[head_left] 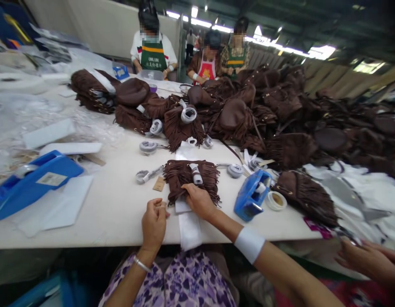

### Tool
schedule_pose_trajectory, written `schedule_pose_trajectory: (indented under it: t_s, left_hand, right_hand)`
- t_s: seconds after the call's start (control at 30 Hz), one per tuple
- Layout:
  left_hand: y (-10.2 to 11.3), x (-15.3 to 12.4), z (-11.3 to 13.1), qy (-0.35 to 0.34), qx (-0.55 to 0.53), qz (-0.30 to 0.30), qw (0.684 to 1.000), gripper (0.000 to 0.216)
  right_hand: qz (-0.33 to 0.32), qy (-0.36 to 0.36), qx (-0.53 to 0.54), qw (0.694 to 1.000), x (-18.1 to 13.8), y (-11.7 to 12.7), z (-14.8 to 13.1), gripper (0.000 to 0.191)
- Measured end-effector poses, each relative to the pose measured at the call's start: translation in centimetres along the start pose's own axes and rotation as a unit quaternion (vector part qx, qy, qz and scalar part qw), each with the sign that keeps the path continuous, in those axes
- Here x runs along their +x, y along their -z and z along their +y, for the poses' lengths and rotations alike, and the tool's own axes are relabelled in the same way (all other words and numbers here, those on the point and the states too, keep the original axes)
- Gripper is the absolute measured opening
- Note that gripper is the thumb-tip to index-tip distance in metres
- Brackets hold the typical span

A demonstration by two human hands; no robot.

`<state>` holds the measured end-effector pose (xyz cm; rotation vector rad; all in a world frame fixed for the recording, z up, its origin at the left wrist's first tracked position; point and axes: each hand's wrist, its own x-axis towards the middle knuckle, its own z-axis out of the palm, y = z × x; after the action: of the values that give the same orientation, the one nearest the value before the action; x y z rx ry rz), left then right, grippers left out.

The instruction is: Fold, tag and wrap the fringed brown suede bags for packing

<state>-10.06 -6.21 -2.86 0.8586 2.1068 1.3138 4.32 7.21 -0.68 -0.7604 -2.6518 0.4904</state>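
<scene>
White table [114, 209] before me; heap of brown bags [232, 115] along its far side. Fringed bag [177, 175] lies directly in front of me, blue tape dispenser [252, 194] to its right, apart. My right hand [200, 201] pinches the bag's near edge. My left hand [154, 222], just beside, fingers curled; cannot tell whether they pinch anything. White roll [196, 175] on the bag; tan tag [158, 183] at its left

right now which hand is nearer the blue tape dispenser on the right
Right. The right hand touches the fringed bag, left of the blue tape dispenser; the left hand is farther left.
</scene>
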Motion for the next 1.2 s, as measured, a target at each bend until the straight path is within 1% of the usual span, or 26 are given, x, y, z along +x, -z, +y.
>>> schedule_pose_trajectory:
  t_s: [0.07, 0.13, 0.23, 0.33, 0.43, 0.6, 0.7, 0.8, 0.93, 1.07, 1.13, 1.2]
  left_hand:
    - [0.3, -0.7, 0.3, 0.016, 0.025, -0.013, 0.999, 0.033]
    - [0.1, -0.9, 0.8, 0.025, 0.044, -0.048, 0.998, 0.035]
    - [-0.8, -0.5, 1.8, 0.039, 0.061, -0.094, 0.993, 0.04]
    - [-1.9, 0.2, 2.5, 0.07, 0.071, -0.116, 0.988, 0.042]
    - [-2.6, 0.8, 2.5, 0.097, 0.074, -0.129, 0.984, 0.042]
    - [-2.6, 1.4, 1.7, 0.143, 0.067, -0.151, 0.976, 0.045]
    - [-2.7, 1.6, 1.3, 0.167, 0.053, -0.156, 0.972, 0.044]
    - [-2.8, 1.6, 0.9, 0.181, 0.042, -0.149, 0.971, 0.043]
    - [-3.0, 1.4, 0.5, 0.19, 0.033, -0.137, 0.972, 0.042]
    - [-3.0, 1.3, 0.6, 0.188, 0.029, -0.128, 0.973, 0.041]
    - [-3.0, 1.2, 0.8, 0.185, 0.026, -0.127, 0.974, 0.039]
    - [-3.0, 1.2, 1.0, 0.18, 0.021, -0.129, 0.975, 0.034]
  right_hand:
    - [0.011, -0.009, 0.001, 1.0, 0.0, 0.0, 0.0, 0.041]
    - [0.021, -0.011, 0.003, 1.0, 0.1, 0.1, -0.2, 0.04]
    - [0.034, -0.004, 0.005, 0.999, 0.1, 0.4, -0.5, 0.039]
    - [0.05, 0.008, 0.002, 0.999, 0.1, 0.4, -0.7, 0.04]
    - [0.063, 0.021, -0.011, 0.998, 0.1, 0.1, -0.8, 0.039]
    - [0.068, 0.066, -0.043, 0.994, 0.4, -0.2, -1.1, 0.033]
    - [0.069, 0.091, -0.057, 0.992, 0.5, -0.3, -1.1, 0.026]
    - [0.069, 0.102, -0.065, 0.99, 0.5, -0.4, -0.9, 0.023]
    - [0.061, 0.098, -0.071, 0.991, 0.4, -0.6, -0.7, 0.023]
    - [0.049, 0.092, -0.07, 0.992, 0.1, -0.8, -0.6, 0.021]
    - [0.051, 0.093, -0.07, 0.992, -0.1, -0.9, -0.6, 0.024]
    - [0.05, 0.098, -0.077, 0.991, -0.2, -0.8, -0.6, 0.032]
